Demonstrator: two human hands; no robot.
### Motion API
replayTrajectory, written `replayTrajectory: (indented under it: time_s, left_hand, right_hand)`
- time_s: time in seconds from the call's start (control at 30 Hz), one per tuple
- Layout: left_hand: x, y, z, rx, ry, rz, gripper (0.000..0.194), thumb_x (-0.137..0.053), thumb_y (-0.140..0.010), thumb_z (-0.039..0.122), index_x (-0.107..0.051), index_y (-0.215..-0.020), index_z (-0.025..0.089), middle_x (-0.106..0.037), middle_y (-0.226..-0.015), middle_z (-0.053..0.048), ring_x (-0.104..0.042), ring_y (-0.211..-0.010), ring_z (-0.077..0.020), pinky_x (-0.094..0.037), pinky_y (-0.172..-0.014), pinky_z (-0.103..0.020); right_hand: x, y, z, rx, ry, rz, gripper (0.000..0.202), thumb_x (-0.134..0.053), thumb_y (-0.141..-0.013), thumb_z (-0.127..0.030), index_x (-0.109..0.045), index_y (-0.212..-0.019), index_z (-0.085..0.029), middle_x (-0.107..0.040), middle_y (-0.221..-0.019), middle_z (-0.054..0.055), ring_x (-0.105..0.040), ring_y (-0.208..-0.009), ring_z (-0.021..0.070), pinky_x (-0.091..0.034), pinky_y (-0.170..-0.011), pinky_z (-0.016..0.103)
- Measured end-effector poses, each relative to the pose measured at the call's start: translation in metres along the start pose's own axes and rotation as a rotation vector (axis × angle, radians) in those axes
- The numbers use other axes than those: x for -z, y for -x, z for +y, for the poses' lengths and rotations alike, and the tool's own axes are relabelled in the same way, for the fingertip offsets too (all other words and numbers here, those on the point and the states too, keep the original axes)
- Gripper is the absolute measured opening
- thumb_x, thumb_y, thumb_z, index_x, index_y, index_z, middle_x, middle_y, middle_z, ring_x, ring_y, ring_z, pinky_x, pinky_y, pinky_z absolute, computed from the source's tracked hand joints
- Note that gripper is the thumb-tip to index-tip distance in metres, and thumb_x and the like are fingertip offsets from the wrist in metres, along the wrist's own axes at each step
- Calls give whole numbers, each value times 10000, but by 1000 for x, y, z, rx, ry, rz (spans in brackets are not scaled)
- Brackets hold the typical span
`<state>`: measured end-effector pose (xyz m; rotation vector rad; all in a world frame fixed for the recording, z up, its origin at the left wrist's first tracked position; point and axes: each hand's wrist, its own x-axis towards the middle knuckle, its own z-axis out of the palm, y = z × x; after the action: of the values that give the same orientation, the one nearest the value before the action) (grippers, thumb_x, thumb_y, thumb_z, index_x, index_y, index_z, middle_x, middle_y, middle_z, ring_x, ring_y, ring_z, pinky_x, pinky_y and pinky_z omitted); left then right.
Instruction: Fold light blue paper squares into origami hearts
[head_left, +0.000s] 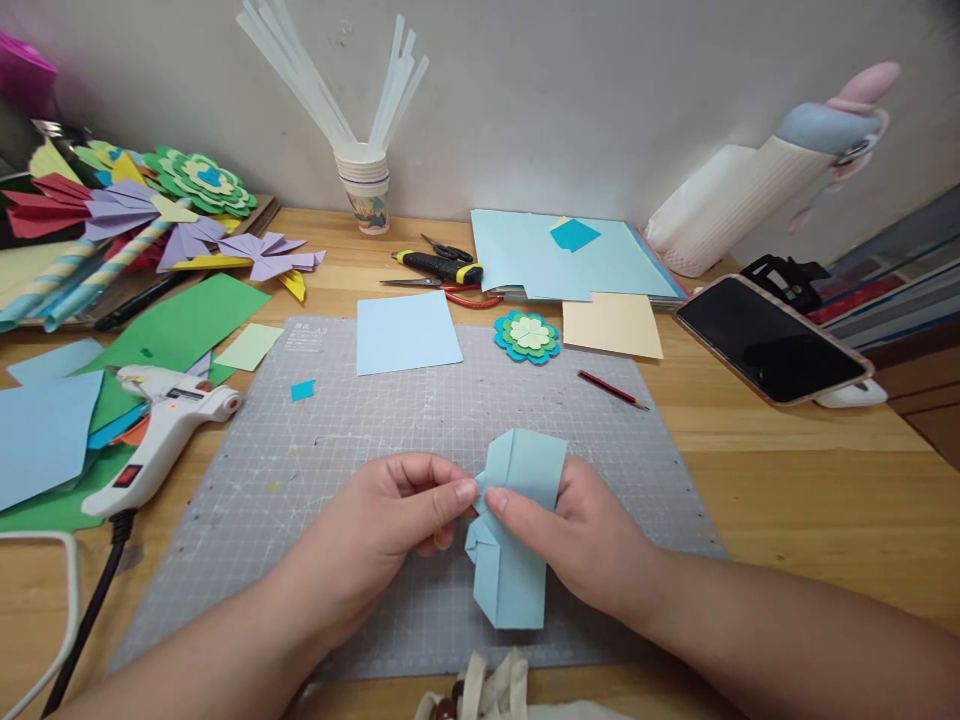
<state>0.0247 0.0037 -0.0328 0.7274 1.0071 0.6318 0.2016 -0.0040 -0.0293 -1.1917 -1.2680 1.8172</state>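
A folded light-blue paper piece (pixel 521 560) is held upright above the grey cutting mat (pixel 300 560). My right hand (pixel 585 530) grips it from the right, thumb across its front and the other fingers hidden behind. On its left edge, my left hand (pixel 416 510) pinches a small folded flap between thumb and index finger. Just below that pinch, a second little folded flap sticks out. Beyond my hands on the mat lie a light-blue square sheet (pixel 409 333), a layered blue and green paper flower (pixel 527 337) and a small blue scrap (pixel 303 390).
A white glue gun (pixel 161 430) with a black cord rests at left on coloured paper. Purple paper shapes (pixel 270 255) and striped paper tubes lie behind it. Scissors (pixel 442 288), pliers (pixel 439 265), a paper cup (pixel 364 190) of white sticks, a pencil (pixel 613 390) and a phone (pixel 772 338) sit farther back.
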Motion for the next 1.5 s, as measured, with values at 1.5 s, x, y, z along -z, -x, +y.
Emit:
replayTrajectory:
  time_s: [1.5]
  left_hand:
    - [-8, 13, 0, -471, -624, 34, 208, -480, -872, 233, -450, -668, 206, -421, -628, 50, -383, -582, -106, -328, -530, -227]
  right_hand:
    - [1, 1, 3, 17, -60, -126, 145, -589, -840, -293, -550, -781, -167, -519, -684, -24, -459, -619, 97, -416, -575, 214]
